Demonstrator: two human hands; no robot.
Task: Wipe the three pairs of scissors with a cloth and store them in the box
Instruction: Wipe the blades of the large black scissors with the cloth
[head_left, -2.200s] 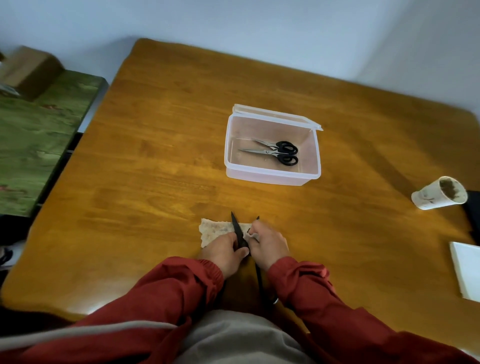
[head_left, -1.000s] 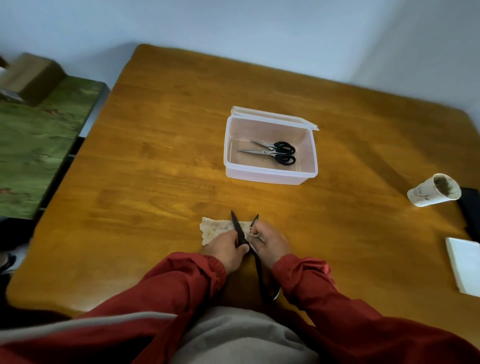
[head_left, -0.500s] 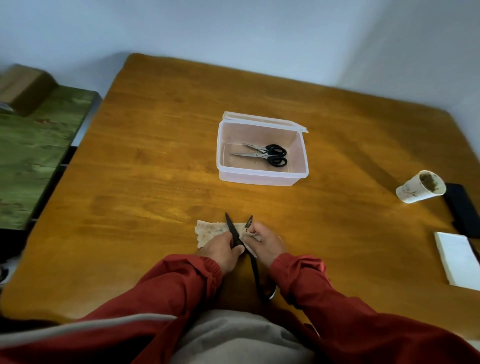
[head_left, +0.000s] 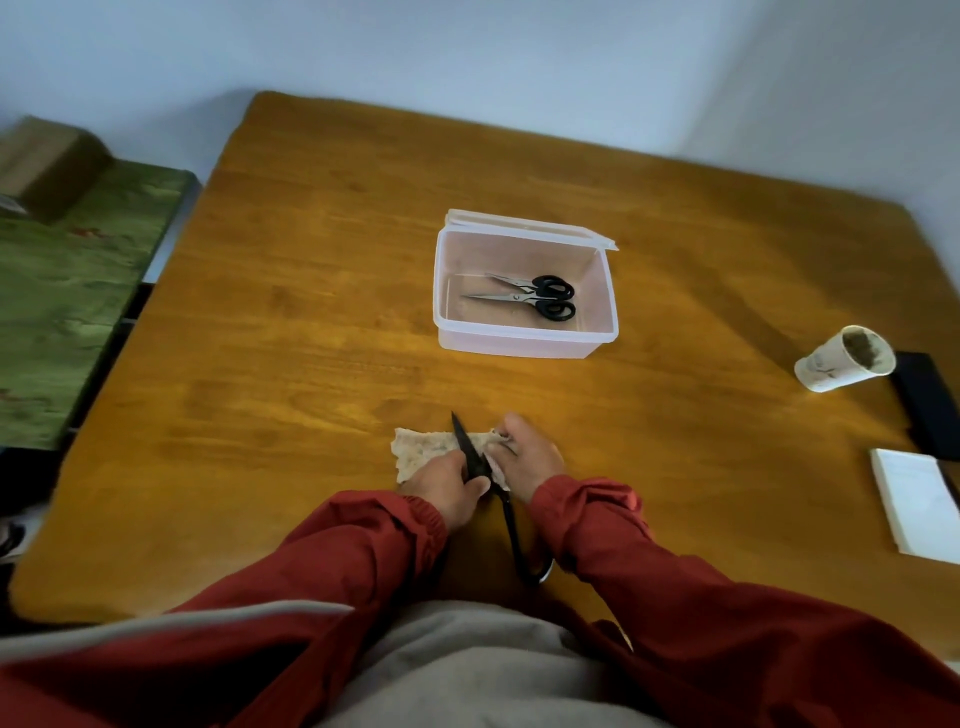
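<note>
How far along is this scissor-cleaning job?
Steel scissors already lie in the box; whether that's one open pair or two, I can't tell. The left hand grips black scissors while the right hand holds the cloth against them. That pair still needs boxing; no other pair is visible.

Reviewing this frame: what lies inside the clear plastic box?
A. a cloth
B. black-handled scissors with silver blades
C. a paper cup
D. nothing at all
B. The black-handled scissors lie on the floor of the open plastic box. The cloth is on the table near its front edge, and the paper cup sits off to the right.
</note>
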